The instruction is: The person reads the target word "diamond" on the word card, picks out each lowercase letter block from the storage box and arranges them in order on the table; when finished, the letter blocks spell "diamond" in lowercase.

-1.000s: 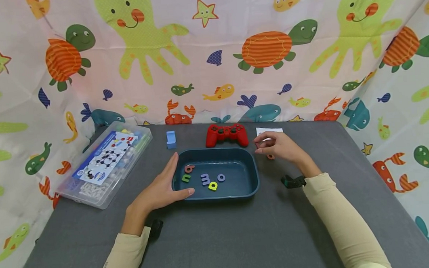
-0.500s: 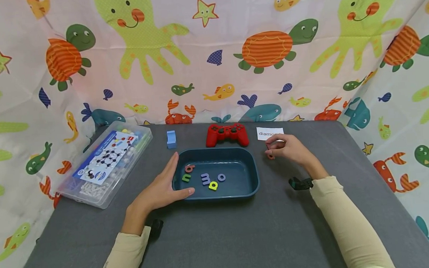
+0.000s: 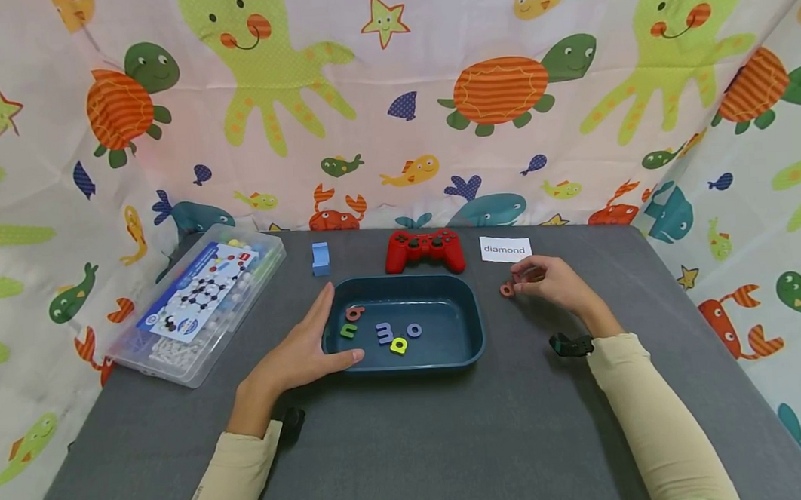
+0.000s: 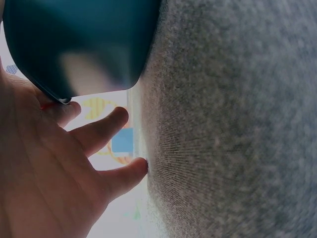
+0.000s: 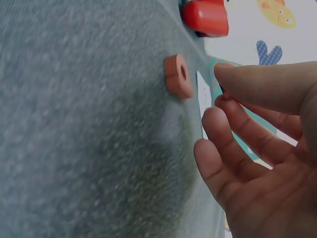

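Note:
My left hand [image 3: 291, 361] lies at the left end of the dark blue tray [image 3: 470, 322], thumb over its front rim and straight, spread fingers along its outside. Inside the tray are a reddish letter [image 3: 354, 313], a green n [image 3: 348, 330], a purple m [image 3: 384, 333], a purple o [image 3: 414, 330] and a yellow letter [image 3: 398, 346]. My right hand [image 3: 555, 283] pinches a small reddish piece, mostly hidden by the fingertips. Just left of those fingertips, an orange-brown letter [image 5: 177, 77] rests on the grey table. Behind it lies a white card [image 3: 505, 249] reading "diamond".
A red game controller [image 3: 425, 250] and a light blue block [image 3: 321, 259] stand behind the tray. On the left sits a clear plastic case [image 3: 195, 302] of molecule-model parts. A patterned curtain [image 3: 393, 114] hangs along the table's back edge.
My right hand has moved right and toward me, away from the tray, uncovering the card and the orange-brown letter. My left hand and the tray have stayed put.

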